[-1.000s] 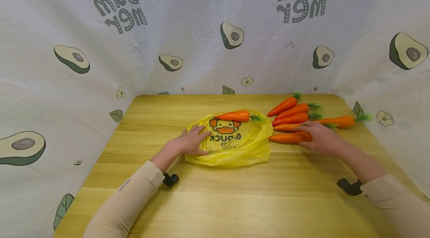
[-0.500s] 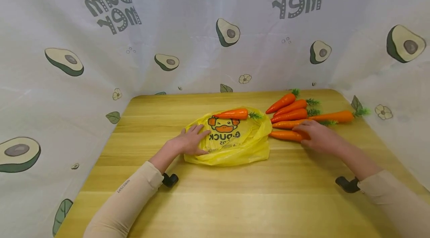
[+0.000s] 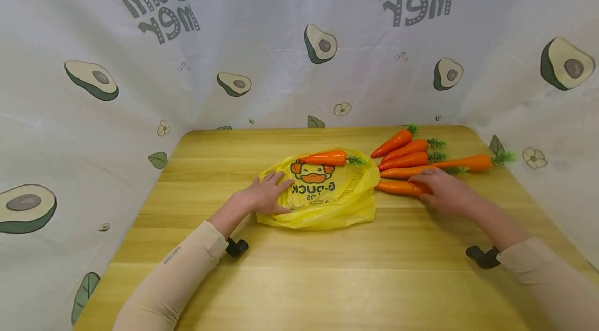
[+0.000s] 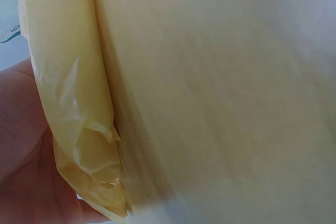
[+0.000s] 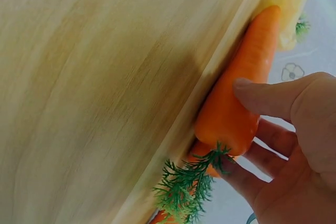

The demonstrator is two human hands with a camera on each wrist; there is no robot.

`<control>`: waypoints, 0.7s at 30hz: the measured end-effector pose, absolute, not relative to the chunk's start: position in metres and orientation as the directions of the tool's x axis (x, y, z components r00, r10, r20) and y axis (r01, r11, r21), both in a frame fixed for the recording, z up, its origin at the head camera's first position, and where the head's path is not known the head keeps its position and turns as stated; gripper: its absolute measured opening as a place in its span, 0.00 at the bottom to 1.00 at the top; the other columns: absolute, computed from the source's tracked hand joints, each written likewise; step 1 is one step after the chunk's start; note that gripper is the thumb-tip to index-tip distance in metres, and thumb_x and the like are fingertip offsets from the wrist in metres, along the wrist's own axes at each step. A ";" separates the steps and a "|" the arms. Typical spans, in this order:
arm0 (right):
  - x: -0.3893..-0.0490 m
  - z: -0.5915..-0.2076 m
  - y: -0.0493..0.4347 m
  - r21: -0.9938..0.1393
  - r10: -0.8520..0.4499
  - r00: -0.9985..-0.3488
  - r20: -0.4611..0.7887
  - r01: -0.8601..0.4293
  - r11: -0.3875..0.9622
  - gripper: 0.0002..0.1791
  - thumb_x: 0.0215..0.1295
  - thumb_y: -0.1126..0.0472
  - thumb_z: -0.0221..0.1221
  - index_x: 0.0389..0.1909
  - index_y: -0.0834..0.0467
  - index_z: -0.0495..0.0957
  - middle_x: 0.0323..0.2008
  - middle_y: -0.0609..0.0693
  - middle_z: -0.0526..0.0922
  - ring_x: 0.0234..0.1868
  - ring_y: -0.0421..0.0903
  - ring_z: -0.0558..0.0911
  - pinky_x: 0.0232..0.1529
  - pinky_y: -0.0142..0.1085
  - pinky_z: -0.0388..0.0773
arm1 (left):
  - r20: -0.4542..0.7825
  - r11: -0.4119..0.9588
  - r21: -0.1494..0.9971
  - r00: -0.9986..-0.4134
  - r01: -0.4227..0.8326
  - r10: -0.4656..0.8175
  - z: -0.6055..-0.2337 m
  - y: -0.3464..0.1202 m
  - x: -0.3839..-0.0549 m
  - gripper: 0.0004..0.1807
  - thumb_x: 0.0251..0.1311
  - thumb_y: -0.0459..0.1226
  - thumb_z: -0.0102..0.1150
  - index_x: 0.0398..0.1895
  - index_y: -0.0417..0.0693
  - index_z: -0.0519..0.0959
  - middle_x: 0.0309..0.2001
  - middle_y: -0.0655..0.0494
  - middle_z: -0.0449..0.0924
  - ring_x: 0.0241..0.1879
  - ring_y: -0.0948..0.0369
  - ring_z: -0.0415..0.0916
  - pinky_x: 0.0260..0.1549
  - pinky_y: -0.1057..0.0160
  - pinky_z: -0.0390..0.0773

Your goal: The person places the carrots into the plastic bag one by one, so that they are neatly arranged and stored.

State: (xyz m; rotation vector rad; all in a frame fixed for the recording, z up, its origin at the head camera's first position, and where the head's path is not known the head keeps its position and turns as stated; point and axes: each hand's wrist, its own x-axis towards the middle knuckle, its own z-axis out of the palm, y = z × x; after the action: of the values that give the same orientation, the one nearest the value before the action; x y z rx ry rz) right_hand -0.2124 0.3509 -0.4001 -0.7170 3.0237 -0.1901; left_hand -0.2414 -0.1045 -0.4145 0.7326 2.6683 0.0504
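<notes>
A yellow plastic bag (image 3: 327, 219) with a printed duck lies flat mid-table. My left hand (image 3: 270, 197) rests on its left side with the fingers spread, and the bag's crumpled edge (image 4: 79, 103) covers part of that hand in the left wrist view. One carrot (image 3: 329, 158) with green leaves lies across the top of the bag. To the right, my right hand (image 3: 444, 190) pinches the nearest carrot (image 5: 241, 87) by its thick end, thumb on one side and fingers on the other. Its tip (image 3: 383, 186) points at the bag's right edge.
Several more carrots (image 3: 404, 158) lie fanned out beyond my right hand, tips toward the bag. Another carrot (image 3: 472, 163) lies farther right. All are on a wooden table (image 3: 318, 279). A white cloth (image 3: 276, 35) printed with avocados hangs behind and at both sides.
The carrot in my right hand has shifted very slightly. The head view has tilted a little; the left hand and bag stay put.
</notes>
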 end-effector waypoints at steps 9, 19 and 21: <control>-0.210 -0.399 0.349 -0.129 -0.468 -0.884 -0.004 -0.463 0.877 0.25 0.62 0.66 0.65 0.61 0.63 0.79 0.58 0.65 0.80 0.57 0.66 0.77 0.52 0.63 0.76 | -0.344 0.866 0.144 -0.796 0.480 0.498 -0.414 -0.106 -0.240 0.46 0.66 0.61 0.58 0.82 0.62 0.50 0.82 0.48 0.40 0.81 0.45 0.37 0.72 0.32 0.47; -0.208 -0.396 0.356 -0.148 -0.485 -0.875 0.016 -0.481 0.864 0.25 0.61 0.66 0.66 0.60 0.64 0.79 0.56 0.65 0.82 0.56 0.68 0.78 0.53 0.63 0.75 | -0.348 0.863 0.123 -0.793 0.490 0.500 -0.413 -0.105 -0.242 0.47 0.66 0.62 0.56 0.82 0.61 0.49 0.82 0.47 0.39 0.81 0.44 0.37 0.72 0.31 0.48; -0.208 -0.393 0.356 -0.151 -0.491 -0.871 0.027 -0.489 0.859 0.25 0.60 0.66 0.67 0.60 0.64 0.80 0.55 0.65 0.82 0.55 0.67 0.78 0.53 0.63 0.75 | -0.348 0.864 0.123 -0.794 0.489 0.499 -0.413 -0.105 -0.243 0.47 0.66 0.62 0.56 0.82 0.61 0.49 0.82 0.47 0.39 0.81 0.44 0.37 0.72 0.31 0.48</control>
State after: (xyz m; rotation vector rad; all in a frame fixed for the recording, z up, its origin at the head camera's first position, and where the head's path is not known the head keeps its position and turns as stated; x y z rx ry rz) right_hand -0.2080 0.3564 -0.3929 -0.7953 3.0167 -0.2396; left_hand -0.2430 -0.1053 -0.4132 0.7342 2.6651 0.0380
